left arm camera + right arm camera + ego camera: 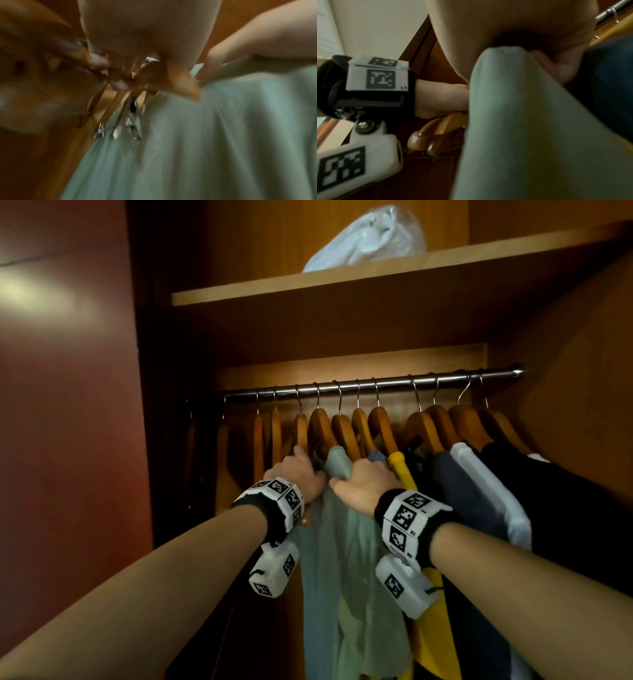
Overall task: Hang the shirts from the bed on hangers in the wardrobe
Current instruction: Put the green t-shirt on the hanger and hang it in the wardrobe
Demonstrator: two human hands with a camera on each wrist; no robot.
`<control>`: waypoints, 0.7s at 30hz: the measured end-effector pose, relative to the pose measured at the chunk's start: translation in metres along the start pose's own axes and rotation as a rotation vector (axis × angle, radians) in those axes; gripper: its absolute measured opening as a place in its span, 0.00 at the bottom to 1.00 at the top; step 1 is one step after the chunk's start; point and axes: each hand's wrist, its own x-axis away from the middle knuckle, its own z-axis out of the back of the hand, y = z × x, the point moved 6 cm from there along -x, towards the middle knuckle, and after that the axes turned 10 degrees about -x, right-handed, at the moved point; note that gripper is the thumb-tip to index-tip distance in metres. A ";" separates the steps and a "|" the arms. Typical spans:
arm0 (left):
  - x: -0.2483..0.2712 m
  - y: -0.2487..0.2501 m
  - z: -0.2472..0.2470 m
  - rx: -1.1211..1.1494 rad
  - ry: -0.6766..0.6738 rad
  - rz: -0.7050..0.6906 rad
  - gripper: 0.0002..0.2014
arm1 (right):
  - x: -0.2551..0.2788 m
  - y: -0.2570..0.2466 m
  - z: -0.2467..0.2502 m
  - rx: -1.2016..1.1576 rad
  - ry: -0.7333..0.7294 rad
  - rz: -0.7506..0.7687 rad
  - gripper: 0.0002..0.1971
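Both hands reach into the wardrobe at a pale green shirt [346, 559] hanging among wooden hangers [356, 429]. The left hand [298, 472] closes on a hanger at the shirt's left shoulder; the right hand [364, 484], just beside it, grips the cloth. Above them runs the metal rail [394, 385]; right of the right hand hang yellow [431, 645] and dark garments

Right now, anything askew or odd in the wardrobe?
Nothing damaged or fallen. One hanger hook near the rail's right end tilts more than the others. Both hands, left hand and right hand, are at the green shirt's shoulder; its grip is too blurred to judge.
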 end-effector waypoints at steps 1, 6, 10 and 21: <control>0.000 -0.002 0.001 0.011 -0.010 0.021 0.26 | 0.000 0.000 0.000 0.005 0.000 0.009 0.24; 0.002 -0.009 0.009 0.148 0.061 0.061 0.17 | 0.005 0.003 0.004 0.043 -0.007 0.063 0.21; 0.009 -0.007 0.018 0.222 0.141 0.052 0.17 | 0.011 0.004 0.010 0.022 0.012 0.085 0.18; 0.078 -0.016 0.022 0.313 0.236 -0.114 0.28 | 0.043 -0.023 0.021 -0.040 0.232 0.134 0.21</control>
